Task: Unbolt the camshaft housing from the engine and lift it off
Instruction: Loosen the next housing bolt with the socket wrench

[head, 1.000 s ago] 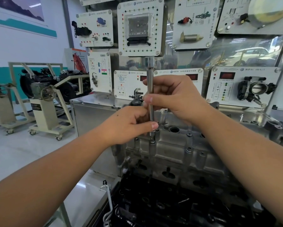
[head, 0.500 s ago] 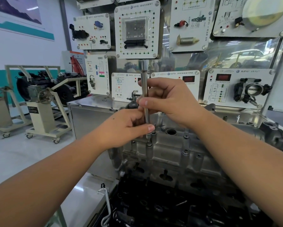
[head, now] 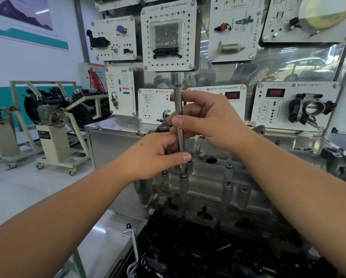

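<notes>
Black engine [head: 198, 255] parts fill the nearest ground, dark and cluttered, with a bent metal rod [head: 135, 253] standing at their left edge. Just above sits the housing [head: 218, 187], a grey cast piece mounted on top of the engine, studded with bolts [head: 227, 185] along its bosses; I count roughly eight heads in plain sight, though some are hidden by the arms.

Two hands work one tool. Left hand [head: 154, 157] pinches the low end of the driver [head: 179, 125], thumb pressed near the tip, steering it onto a bolt at the housing's near left corner. Right hand [head: 206, 123] wraps its fingers round the shaft higher up, ready to twirl it. One socket end tops the shaft, with no ratchet on it.

My worry is the tip: if the shaft tilts while it is spun, it may ride out of the bolt head and chew it, or the freed bolt may drop into the open round bore [head: 210, 160] just beside.

Behind stands a steel counter [head: 112, 135], then seven or so training panels [head: 169, 35], and two engine stands [head: 53, 133] far left.
</notes>
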Motion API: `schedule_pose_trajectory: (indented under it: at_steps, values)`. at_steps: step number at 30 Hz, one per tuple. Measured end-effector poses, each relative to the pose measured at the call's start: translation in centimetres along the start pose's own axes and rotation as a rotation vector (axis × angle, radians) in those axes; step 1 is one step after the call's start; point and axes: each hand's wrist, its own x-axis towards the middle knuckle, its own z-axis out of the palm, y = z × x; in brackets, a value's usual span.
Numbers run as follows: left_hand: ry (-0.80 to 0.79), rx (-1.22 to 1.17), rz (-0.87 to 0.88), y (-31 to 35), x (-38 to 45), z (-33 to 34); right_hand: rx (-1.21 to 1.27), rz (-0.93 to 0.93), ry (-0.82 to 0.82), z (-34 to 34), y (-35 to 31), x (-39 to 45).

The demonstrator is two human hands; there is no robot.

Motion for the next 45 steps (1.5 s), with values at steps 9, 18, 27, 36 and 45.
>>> schedule_pose_trajectory:
  at_steps: [9, 18, 27, 36, 45]
  values:
    - [-0.020, -0.063, 0.015, 0.40, -0.24, -0.07, -0.022, -0.030, 0.000, -0.39, -0.33, 0.00]
    - [0.070, 0.029, 0.060, 0.17, -0.16, 0.17, -0.023, -0.023, 0.027, 0.28, -0.04, -0.01]
    - [0.017, 0.020, 0.055, 0.25, 0.04, -0.08, 0.035, 0.010, -0.030, -0.17, -0.25, -0.16]
    - [-0.037, -0.048, 0.029, 0.20, -0.05, -0.23, -0.045, 0.039, -0.044, -0.40, -0.37, -0.12]
    - [0.051, 0.027, 0.064, -0.40, 0.09, 0.08, -0.049, 0.007, 0.020, 0.08, 0.06, -0.01]
